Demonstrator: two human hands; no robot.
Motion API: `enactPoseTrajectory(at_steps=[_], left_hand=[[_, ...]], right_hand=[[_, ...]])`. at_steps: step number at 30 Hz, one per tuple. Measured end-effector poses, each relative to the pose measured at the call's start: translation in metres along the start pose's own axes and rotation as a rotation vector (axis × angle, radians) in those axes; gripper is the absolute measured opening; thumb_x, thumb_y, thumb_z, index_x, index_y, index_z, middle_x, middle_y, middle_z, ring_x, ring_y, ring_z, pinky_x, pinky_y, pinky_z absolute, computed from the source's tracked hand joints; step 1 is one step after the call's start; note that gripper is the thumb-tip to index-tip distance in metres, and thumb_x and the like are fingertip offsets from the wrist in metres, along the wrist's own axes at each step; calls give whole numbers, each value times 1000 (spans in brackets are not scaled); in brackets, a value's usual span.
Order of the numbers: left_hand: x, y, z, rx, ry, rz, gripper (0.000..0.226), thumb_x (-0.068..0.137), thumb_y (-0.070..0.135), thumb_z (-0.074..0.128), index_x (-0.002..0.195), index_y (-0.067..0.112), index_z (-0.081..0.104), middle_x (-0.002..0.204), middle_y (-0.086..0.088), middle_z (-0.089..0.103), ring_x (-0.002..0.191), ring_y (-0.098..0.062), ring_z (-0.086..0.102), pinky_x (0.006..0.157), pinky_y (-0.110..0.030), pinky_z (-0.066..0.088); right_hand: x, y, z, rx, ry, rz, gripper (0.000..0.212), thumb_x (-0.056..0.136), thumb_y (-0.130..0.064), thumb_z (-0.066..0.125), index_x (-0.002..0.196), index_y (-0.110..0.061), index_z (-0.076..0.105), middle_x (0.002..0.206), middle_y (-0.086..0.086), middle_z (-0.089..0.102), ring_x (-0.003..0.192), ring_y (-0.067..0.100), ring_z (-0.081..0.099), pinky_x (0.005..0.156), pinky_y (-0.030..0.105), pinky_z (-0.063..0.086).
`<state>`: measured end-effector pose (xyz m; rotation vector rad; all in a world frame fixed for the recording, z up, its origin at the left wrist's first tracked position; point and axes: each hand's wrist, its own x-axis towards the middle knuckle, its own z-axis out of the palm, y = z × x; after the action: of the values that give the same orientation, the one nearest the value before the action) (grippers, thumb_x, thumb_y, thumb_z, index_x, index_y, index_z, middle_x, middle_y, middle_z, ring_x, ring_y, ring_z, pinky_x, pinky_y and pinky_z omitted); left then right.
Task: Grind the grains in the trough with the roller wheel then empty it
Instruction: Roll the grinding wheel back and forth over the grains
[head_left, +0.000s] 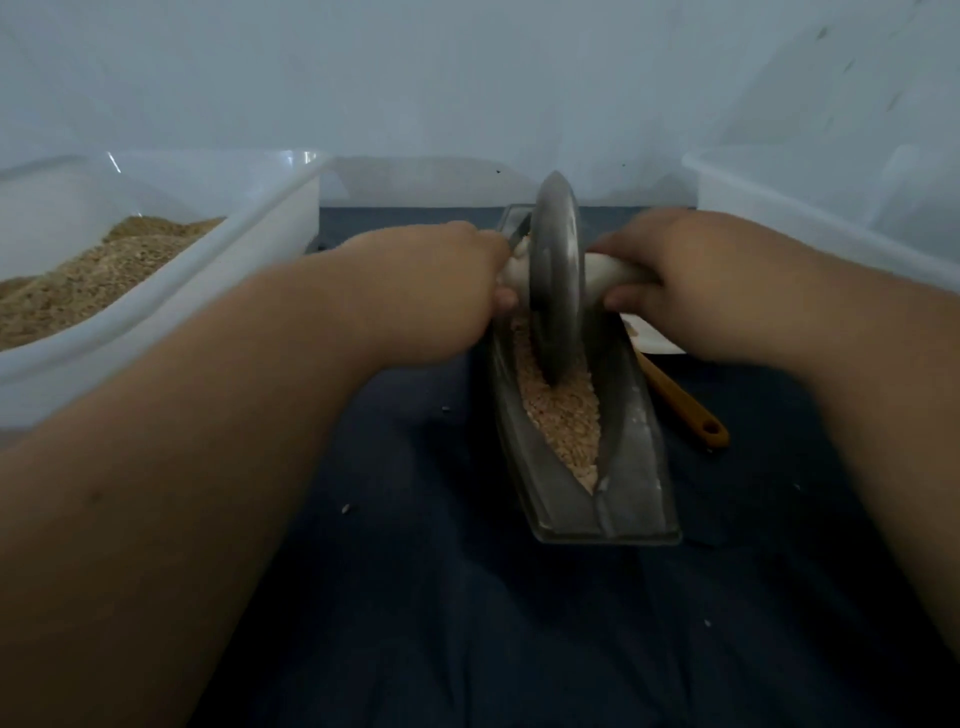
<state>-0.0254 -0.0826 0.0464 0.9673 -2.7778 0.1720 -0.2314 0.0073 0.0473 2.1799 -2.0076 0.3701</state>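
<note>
Dark blue cloth beneath all, left bin holding tan meal, right bin, metal trough centre-right on cloth, roller wheel upright in its far half, left hand and right hand each curled round 1 end of white axle handle, grains in trough channel, orange-handled tool just right of trough.
</note>
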Motion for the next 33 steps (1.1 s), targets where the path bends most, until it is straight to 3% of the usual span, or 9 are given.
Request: enactPoseTrajectory(at_steps=[2,6,14,18,21,23,25,30,33], left_hand=[[11,-1,9,44,88,-61,19,100,40,41,94,22,43,96,-3,47,86,-25,49,73,-41,40],[25,-6,19,119,147,-95,35,101,38,40,123,11,45,122,-14,50,110,-37,48,89,-49,38],[8,-11,11,56,47,13,26,99,43,40,106,18,41,113,-8,48,97,-30,49,77,-41,36],[-13,0,-11,31,-123,105,28,94,48,40,77,29,27,82,11,35,67,-7,38,67,-33,30],[-27,6,-28,15,-209,148,27,85,54,35,74,30,30,79,10,43,68,-5,43,59,-25,31],[-30,7,-34,3,-255,148,27,84,55,35,75,30,33,79,9,45,69,-4,44,56,-13,28],[-27,4,-33,-13,-266,131,26,88,52,37,76,28,36,80,8,46,69,-3,44,58,-8,30],[-6,-3,-6,3,-39,69,24,97,43,43,80,27,36,84,3,47,72,-13,47,62,-32,32],[14,-4,15,156,176,-3,26,99,40,40,111,17,46,112,-10,52,101,-33,51,80,-43,36]], right_hand=[[14,4,14,-42,107,36,33,92,-28,61,124,-27,59,110,4,57,104,28,53,85,41,43],[26,8,28,-92,266,55,41,90,-28,62,131,-23,57,122,7,58,110,34,50,87,43,39],[9,-2,12,-73,146,1,43,88,-33,64,130,-27,56,115,3,57,107,28,52,89,45,43],[-11,-5,-18,-19,-130,-49,51,80,-55,51,128,-37,56,98,-15,51,93,10,50,77,32,38],[-23,-6,-37,57,-258,-84,71,63,-76,40,126,-49,54,99,-28,52,89,-2,49,72,18,33],[-25,-6,-39,83,-259,-99,72,61,-76,39,127,-50,53,97,-31,51,87,-4,47,71,13,30],[-23,-6,-35,70,-237,-90,63,68,-65,46,128,-47,54,98,-27,52,89,-2,46,72,20,32],[-7,1,-11,61,-82,-18,43,86,-45,58,128,-37,59,98,-13,57,89,12,54,68,29,37],[11,6,9,-2,76,45,40,91,-32,63,130,-28,58,110,3,58,105,27,53,83,36,41]])
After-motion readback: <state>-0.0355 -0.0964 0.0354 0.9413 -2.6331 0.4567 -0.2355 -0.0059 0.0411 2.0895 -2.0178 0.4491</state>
